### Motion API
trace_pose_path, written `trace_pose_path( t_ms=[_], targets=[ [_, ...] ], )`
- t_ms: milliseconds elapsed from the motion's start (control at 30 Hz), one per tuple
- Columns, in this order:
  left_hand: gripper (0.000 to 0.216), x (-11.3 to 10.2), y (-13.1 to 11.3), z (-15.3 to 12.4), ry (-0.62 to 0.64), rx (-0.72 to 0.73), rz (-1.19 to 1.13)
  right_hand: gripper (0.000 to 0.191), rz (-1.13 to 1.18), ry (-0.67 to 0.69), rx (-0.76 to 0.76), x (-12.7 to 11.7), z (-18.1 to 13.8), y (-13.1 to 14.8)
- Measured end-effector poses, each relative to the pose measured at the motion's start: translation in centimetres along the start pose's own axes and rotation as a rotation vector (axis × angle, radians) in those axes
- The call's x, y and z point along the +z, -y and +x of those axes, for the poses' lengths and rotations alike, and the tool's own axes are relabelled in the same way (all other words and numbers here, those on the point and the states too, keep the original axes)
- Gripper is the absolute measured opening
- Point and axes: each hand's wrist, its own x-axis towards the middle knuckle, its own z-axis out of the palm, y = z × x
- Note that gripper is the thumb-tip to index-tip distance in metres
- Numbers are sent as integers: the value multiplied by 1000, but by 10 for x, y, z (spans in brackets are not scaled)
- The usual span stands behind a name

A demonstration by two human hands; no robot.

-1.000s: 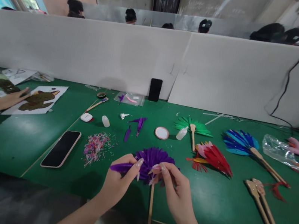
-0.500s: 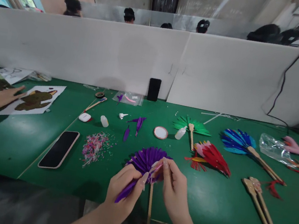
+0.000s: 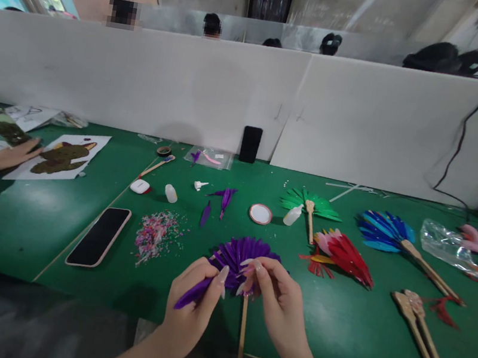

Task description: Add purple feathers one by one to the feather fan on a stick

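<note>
A purple feather fan [image 3: 240, 253] on a wooden stick [image 3: 242, 337] lies on the green table [image 3: 40, 232] in front of me. My left hand [image 3: 194, 305] pinches a loose purple feather [image 3: 192, 293] between thumb and fingers, its tip against the fan's base. My right hand [image 3: 280, 306] is closed on the fan's base where the feathers meet the stick.
A phone [image 3: 98, 236] and a pile of coloured bits [image 3: 157, 234] lie left. Loose purple feathers [image 3: 220, 198], glue bottles [image 3: 292, 214], a round lid [image 3: 260, 213], green [image 3: 308, 202], red [image 3: 343, 253] and blue fans [image 3: 382, 231] lie beyond. Another person's hand [image 3: 6, 157] rests far left. Spare sticks [image 3: 420, 338] lie right.
My left hand turned the loose feather from lying sideways to pointing down-left, dipped, then rose a little toward the fan's base. My right hand stayed at the fan.
</note>
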Motion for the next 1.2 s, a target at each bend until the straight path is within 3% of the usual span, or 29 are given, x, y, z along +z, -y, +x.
trace_pose_path(
  t_ms=[533,733,1000,1200],
  targets=[
    [28,2,-9,1,-1,2,6,33,-23,-41,-82,1,1,0],
    [25,4,-5,0,-36,11,15,35,121,18,17,-5,2,3],
    [18,3,-2,-1,-25,118,2,28,531,91,259,-8,8,5],
    [19,0,1,-1,-58,121,4,23,611,100,281,-6,6,10]
  ],
)
